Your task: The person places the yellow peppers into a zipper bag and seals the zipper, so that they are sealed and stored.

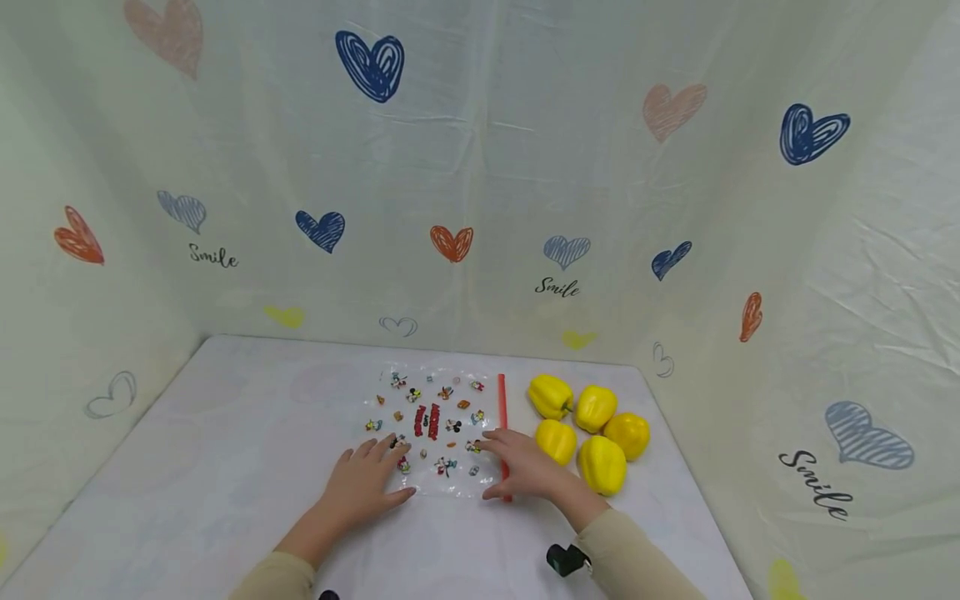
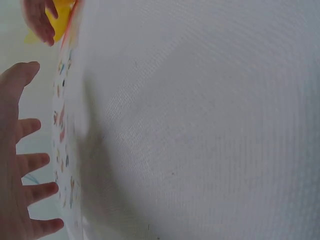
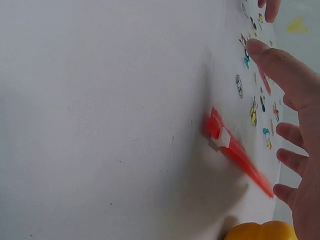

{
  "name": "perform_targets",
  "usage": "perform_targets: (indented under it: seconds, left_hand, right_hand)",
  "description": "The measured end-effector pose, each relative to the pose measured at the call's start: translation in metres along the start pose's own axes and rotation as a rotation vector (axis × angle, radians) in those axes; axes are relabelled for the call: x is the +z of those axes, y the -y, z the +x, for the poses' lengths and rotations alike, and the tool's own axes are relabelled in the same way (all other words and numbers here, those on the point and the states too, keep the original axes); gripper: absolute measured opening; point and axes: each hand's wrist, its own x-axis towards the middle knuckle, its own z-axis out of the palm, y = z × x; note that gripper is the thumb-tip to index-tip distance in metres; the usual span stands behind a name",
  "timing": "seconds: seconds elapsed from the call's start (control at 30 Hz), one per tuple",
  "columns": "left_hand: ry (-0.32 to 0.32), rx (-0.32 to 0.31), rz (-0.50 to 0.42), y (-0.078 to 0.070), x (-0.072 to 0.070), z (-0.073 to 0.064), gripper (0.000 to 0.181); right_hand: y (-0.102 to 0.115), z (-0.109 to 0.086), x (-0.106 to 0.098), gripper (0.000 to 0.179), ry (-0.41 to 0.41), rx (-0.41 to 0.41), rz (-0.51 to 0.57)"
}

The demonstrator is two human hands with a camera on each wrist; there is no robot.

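A clear plastic zip bag [image 1: 438,408] printed with small cartoon figures lies flat on the white table, its red zip strip [image 1: 503,400] along the right side. My left hand [image 1: 365,479] is over the bag's left edge, fingers spread and holding nothing. Over the right edge, near the red strip, my right hand [image 1: 525,467] hovers with fingers apart. In the right wrist view a small white slider [image 3: 221,138] shows on the strip, and the thumb and fingers [image 3: 287,70] stand above the bag with nothing between them.
Several yellow bell peppers [image 1: 602,465] sit in a cluster just right of the bag, close to my right hand. A white curtain [image 1: 480,167] with printed hearts surrounds the table [image 1: 225,467] at the back and sides. A black device [image 1: 566,559] is at the right sleeve.
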Motion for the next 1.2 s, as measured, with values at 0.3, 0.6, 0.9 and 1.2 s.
perform_targets:
  seconds: [0.3, 0.6, 0.9, 1.2]
  left_hand:
    - [0.031, 0.010, 0.011, -0.007, 0.006, 0.002, 0.074]
    - [0.072, 0.020, 0.013, -0.006, 0.006, -0.001, 0.074]
    - [0.080, 0.001, 0.009, 0.003, 0.003, 0.000, 0.074]
    - [0.042, -0.021, -0.011, 0.014, 0.002, -0.001, 0.071]
  right_hand:
    - [-0.002, 0.008, 0.004, 0.074, 0.024, 0.014, -0.013]
    - [-0.005, 0.011, 0.017, 0.071, 0.008, 0.029, 0.061]
    - [-0.001, 0.008, 0.026, 0.070, -0.018, -0.012, 0.087]
    - [0.015, 0.005, 0.035, 0.067, -0.033, -0.050, 0.064]
